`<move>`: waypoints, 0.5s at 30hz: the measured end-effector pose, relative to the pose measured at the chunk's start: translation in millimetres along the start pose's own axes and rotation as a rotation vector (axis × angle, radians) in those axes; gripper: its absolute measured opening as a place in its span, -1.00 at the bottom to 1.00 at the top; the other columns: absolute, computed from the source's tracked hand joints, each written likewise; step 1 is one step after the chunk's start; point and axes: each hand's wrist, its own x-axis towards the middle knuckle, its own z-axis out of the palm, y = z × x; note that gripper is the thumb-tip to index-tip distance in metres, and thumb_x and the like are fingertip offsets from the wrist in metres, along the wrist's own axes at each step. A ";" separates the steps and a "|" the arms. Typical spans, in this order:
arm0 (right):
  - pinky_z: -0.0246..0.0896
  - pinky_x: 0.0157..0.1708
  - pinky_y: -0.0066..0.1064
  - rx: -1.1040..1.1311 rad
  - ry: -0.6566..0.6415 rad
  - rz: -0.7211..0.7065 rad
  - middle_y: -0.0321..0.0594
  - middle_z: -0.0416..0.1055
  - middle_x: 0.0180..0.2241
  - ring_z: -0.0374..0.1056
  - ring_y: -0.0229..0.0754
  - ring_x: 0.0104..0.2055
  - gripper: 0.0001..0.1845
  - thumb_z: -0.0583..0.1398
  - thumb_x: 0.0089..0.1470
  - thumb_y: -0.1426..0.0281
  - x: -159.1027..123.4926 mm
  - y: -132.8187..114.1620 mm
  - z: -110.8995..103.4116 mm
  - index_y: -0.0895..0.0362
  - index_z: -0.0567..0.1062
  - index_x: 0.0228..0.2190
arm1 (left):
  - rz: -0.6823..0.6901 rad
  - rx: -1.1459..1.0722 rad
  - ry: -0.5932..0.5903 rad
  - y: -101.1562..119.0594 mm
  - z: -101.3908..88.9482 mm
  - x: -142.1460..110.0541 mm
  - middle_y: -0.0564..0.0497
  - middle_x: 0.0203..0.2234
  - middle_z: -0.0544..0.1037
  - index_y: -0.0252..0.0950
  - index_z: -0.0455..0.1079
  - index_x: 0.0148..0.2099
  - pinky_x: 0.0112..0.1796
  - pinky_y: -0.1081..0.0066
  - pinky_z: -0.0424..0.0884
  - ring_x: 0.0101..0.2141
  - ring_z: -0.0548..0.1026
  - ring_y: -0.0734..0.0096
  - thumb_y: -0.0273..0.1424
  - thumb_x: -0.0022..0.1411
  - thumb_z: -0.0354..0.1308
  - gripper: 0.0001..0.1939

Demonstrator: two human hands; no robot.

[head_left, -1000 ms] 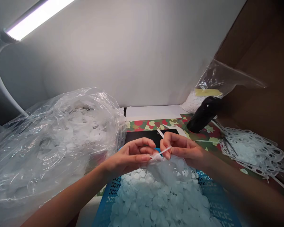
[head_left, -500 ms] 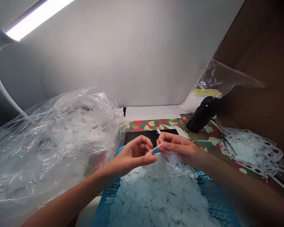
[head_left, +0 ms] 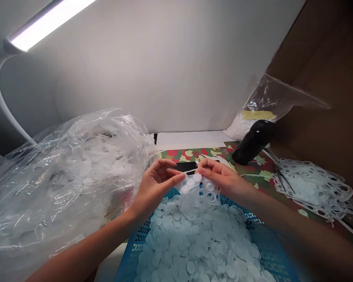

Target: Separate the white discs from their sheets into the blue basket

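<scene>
My left hand (head_left: 155, 186) and my right hand (head_left: 223, 180) meet over a blue plastic basket (head_left: 264, 250) heaped with small white translucent discs (head_left: 200, 246). Between them they hold a white punched sheet (head_left: 200, 192) with round holes and a few discs still in it. The left thumb and fingers pinch the sheet's left top edge. The right fingers pinch its right top edge. The sheet hangs down onto the disc heap.
A big clear plastic bag (head_left: 64, 176) of white sheets fills the left. Punched-out sheet scraps (head_left: 312, 188) lie at the right beside a black object (head_left: 251, 143). Behind it is a smaller clear bag (head_left: 267, 105). A lamp (head_left: 41, 25) shines at top left, over a patterned mat (head_left: 211, 153).
Both hands have moved a little away from me and up. The thin strip seen between the fingers earlier is gone from view, and the sheet now hangs flat between both hands.
</scene>
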 end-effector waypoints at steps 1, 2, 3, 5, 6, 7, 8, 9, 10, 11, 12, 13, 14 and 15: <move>-0.01 -0.56 -0.57 0.016 0.006 -0.012 -0.36 0.18 -0.48 0.10 -0.39 -0.51 -0.76 0.13 0.16 0.21 0.1 0.3 -0.2 0.12 0.25 -0.36 | 0.023 0.009 0.008 0.4 0.2 -0.1 0.11 -0.49 0.49 -0.27 0.28 -0.25 -0.37 0.59 0.38 -0.42 0.45 0.59 -0.44 0.05 0.30 -0.74; 0.00 -0.56 -0.57 0.024 0.015 -0.023 -0.36 0.18 -0.48 0.11 -0.39 -0.51 -0.76 0.14 0.16 0.21 0.3 0.5 -0.4 0.12 0.25 -0.36 | 0.053 0.017 0.018 0.7 0.4 0.0 0.11 -0.48 0.48 -0.26 0.27 -0.26 -0.36 0.59 0.38 -0.41 0.44 0.59 -0.44 0.05 0.30 -0.74; 0.00 -0.56 -0.57 0.023 0.023 -0.033 -0.37 0.17 -0.49 0.10 -0.39 -0.51 -0.76 0.14 0.16 0.21 0.4 0.7 -0.6 0.12 0.25 -0.36 | 0.085 0.023 0.027 0.9 0.6 0.2 0.11 -0.48 0.47 -0.25 0.26 -0.27 -0.35 0.59 0.38 -0.40 0.43 0.59 -0.44 0.06 0.29 -0.76; -0.02 -0.57 -0.57 0.012 0.037 -0.044 -0.37 0.16 -0.49 0.09 -0.39 -0.52 -0.76 0.14 0.15 0.21 0.3 0.8 -0.5 0.12 0.25 -0.36 | 0.140 0.023 0.031 1.1 0.9 0.4 0.12 -0.45 0.45 -0.24 0.25 -0.30 -0.34 0.57 0.37 -0.39 0.42 0.59 -0.46 0.07 0.28 -0.78; -0.03 -0.58 -0.58 0.003 0.042 -0.046 -0.37 0.15 -0.49 0.07 -0.40 -0.53 -0.76 0.14 0.15 0.21 0.1 0.7 -0.4 0.12 0.25 -0.36 | 0.160 0.017 0.030 1.2 1.0 0.4 0.12 -0.43 0.44 -0.24 0.25 -0.30 -0.33 0.56 0.37 -0.38 0.41 0.59 -0.47 0.08 0.27 -0.79; -0.05 -0.59 -0.58 -0.005 0.043 -0.046 -0.38 0.14 -0.49 0.06 -0.40 -0.53 -0.76 0.14 0.16 0.21 -0.3 0.5 -0.1 0.12 0.25 -0.36 | 0.180 0.006 0.029 1.2 1.1 0.4 0.12 -0.42 0.42 -0.24 0.25 -0.31 -0.31 0.56 0.36 -0.37 0.40 0.58 -0.48 0.09 0.26 -0.79; -0.06 -0.59 -0.58 -0.011 0.042 -0.048 -0.38 0.13 -0.49 0.05 -0.40 -0.53 -0.76 0.13 0.16 0.21 -0.7 0.2 0.1 0.12 0.25 -0.37 | 0.196 -0.007 0.027 1.2 1.1 0.3 0.12 -0.41 0.41 -0.23 0.25 -0.31 -0.30 0.56 0.36 -0.36 0.39 0.58 -0.49 0.10 0.25 -0.80; -0.07 -0.59 -0.58 -0.015 0.037 -0.049 -0.38 0.12 -0.49 0.04 -0.40 -0.53 -0.76 0.13 0.16 0.22 -1.2 -0.1 0.4 0.12 0.24 -0.37 | 0.209 -0.023 0.026 1.1 1.0 0.3 0.12 -0.41 0.40 -0.23 0.24 -0.30 -0.28 0.56 0.35 -0.35 0.38 0.58 -0.50 0.12 0.23 -0.81; -0.08 -0.59 -0.58 -0.020 0.027 -0.047 -0.38 0.11 -0.49 0.03 -0.41 -0.53 -0.76 0.13 0.17 0.22 -1.7 -0.4 0.6 0.12 0.24 -0.37 | 0.218 -0.040 0.024 1.0 1.0 0.3 0.11 -0.40 0.39 -0.22 0.23 -0.29 -0.27 0.56 0.34 -0.34 0.37 0.58 -0.50 0.14 0.21 -0.81; -0.09 -0.59 -0.58 -0.025 0.012 -0.043 -0.39 0.09 -0.49 0.01 -0.41 -0.53 -0.77 0.12 0.17 0.22 -2.1 -0.7 0.8 0.12 0.24 -0.37 | 0.220 -0.056 0.022 0.8 0.9 0.4 0.11 -0.39 0.38 -0.22 0.22 -0.28 -0.26 0.57 0.32 -0.33 0.36 0.59 -0.50 0.16 0.19 -0.82; -0.11 -0.60 -0.58 -0.030 -0.006 -0.037 -0.39 0.08 -0.49 0.00 -0.41 -0.54 -0.77 0.12 0.18 0.22 -2.4 -0.9 0.9 0.11 0.24 -0.36 | 0.217 -0.073 0.016 0.6 0.9 0.4 0.11 -0.38 0.36 -0.22 0.21 -0.28 -0.26 0.58 0.31 -0.32 0.34 0.59 -0.51 0.18 0.17 -0.83; -0.12 -0.61 -0.58 -0.032 -0.024 -0.032 -0.39 0.07 -0.49 -0.02 -0.42 -0.55 -0.77 0.11 0.18 0.22 -2.7 -1.1 0.8 0.11 0.24 -0.36 | 0.211 -0.089 0.010 0.3 1.0 0.5 0.11 -0.38 0.34 -0.23 0.21 -0.28 -0.25 0.59 0.29 -0.31 0.33 0.60 -0.51 0.19 0.15 -0.84; -0.13 -0.62 -0.58 -0.032 -0.041 -0.025 -0.40 0.06 -0.50 -0.03 -0.42 -0.56 -0.77 0.11 0.19 0.22 -2.9 -1.3 0.6 0.11 0.23 -0.36 | 0.204 -0.102 0.003 0.1 1.2 0.5 0.10 -0.37 0.32 -0.23 0.20 -0.28 -0.25 0.60 0.28 -0.31 0.31 0.60 -0.50 0.20 0.14 -0.85; -0.13 -0.62 -0.59 -0.031 -0.055 -0.015 -0.40 0.06 -0.50 -0.04 -0.42 -0.56 -0.77 0.11 0.19 0.22 -3.1 -1.5 0.4 0.11 0.23 -0.36 | 0.198 -0.110 -0.005 -0.2 1.4 0.3 0.10 -0.37 0.30 -0.24 0.19 -0.29 -0.26 0.60 0.27 -0.31 0.30 0.60 -0.50 0.21 0.13 -0.86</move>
